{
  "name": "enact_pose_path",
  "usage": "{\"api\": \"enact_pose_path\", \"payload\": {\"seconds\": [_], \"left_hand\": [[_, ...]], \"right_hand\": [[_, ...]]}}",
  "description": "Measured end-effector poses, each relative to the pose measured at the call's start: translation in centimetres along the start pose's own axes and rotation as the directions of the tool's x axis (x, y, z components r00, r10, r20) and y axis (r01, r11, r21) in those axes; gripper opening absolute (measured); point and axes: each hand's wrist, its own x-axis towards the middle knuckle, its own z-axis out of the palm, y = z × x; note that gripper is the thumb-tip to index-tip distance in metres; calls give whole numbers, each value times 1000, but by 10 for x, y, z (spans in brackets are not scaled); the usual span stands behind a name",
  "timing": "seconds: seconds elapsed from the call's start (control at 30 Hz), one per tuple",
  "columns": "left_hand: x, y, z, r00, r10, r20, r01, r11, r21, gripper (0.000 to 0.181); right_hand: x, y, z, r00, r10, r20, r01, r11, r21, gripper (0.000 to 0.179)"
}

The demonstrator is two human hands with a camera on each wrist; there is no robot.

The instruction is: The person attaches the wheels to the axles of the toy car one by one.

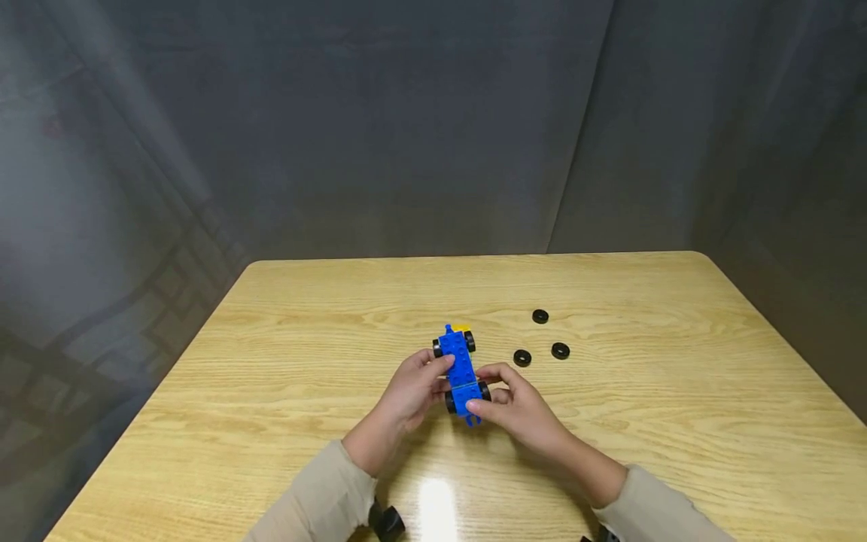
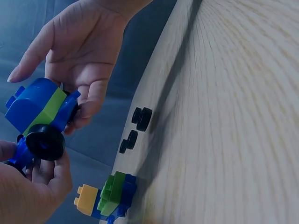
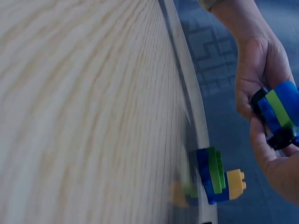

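fingers [image 2: 60, 177] hold a blue toy car [image 2: 35, 105], with black rings [image 2: 144, 119] and stacked blocks [image 2: 112, 193] beyond.

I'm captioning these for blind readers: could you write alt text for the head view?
A left hand and a right hand hold a blue toy vehicle with black wheels above a wooden table. Three loose black rings lie farther back, before a dark backdrop.

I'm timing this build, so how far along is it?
Looks done: the blue plastic toy-block vehicle has four round black wheels in place. In hand: the left hand and right hand both hold that vehicle, perhaps checking the wheels. Probably remaining: at least three loose black ring-shaped wheels lie about, and the separate green, blue and yellow block assembly shows none fitted.
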Motion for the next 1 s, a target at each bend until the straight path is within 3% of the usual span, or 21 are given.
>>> {"api": "enact_pose_path", "payload": {"seconds": [0.3,0.53,1.0], "left_hand": [[1,0,-5,999,34,41,-31,997,-71,15],[0,1,-14,997,79,13,-77,991,-108,14],[-3,1,-28,996,73,57,-74,997,3,7]], "right_hand": [[3,2,2,999,8,34,-10,999,52,53],[0,2,-4,997,-2,82,1,1000,13,49],[7,-3,-19,995,90,-41,-89,996,23,51]]}}
